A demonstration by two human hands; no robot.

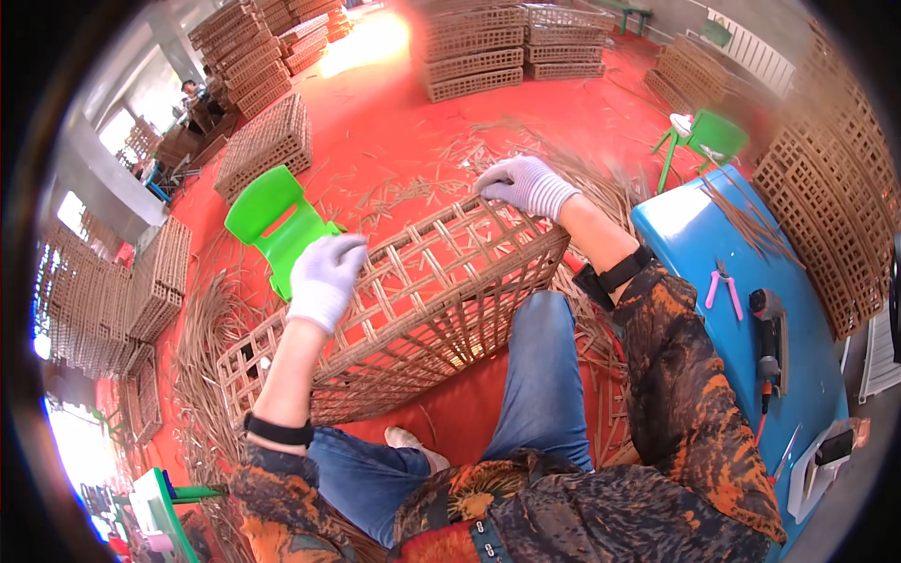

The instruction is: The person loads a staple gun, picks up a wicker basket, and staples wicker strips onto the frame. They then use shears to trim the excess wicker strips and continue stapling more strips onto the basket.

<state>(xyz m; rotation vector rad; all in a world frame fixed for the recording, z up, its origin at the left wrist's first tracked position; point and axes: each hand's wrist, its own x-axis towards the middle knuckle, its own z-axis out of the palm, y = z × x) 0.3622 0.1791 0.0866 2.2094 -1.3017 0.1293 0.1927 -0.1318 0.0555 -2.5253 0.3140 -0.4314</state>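
A long openwork wicker basket [424, 310] of brown strips lies tilted in front of me, against my knee. My left hand [324, 279], in a white knit glove, is closed at its far rim, left of the middle. The fingertips point down and are partly hidden. My right hand [528, 185], in a striped white glove, has its fingers curled over the basket's far right corner. Just beyond my left hand stands a bright green plastic chair [272, 225], its seat partly covered by that hand.
At right a blue table [723, 352] bears pink-handled cutters [723, 289], a corded power tool [770, 342] and loose strips. Strips [211, 342] litter the red floor [375, 141]. Stacked baskets [474, 52] surround the area. Another green chair [709, 136] stands at right; a person [192, 98] sits far left.
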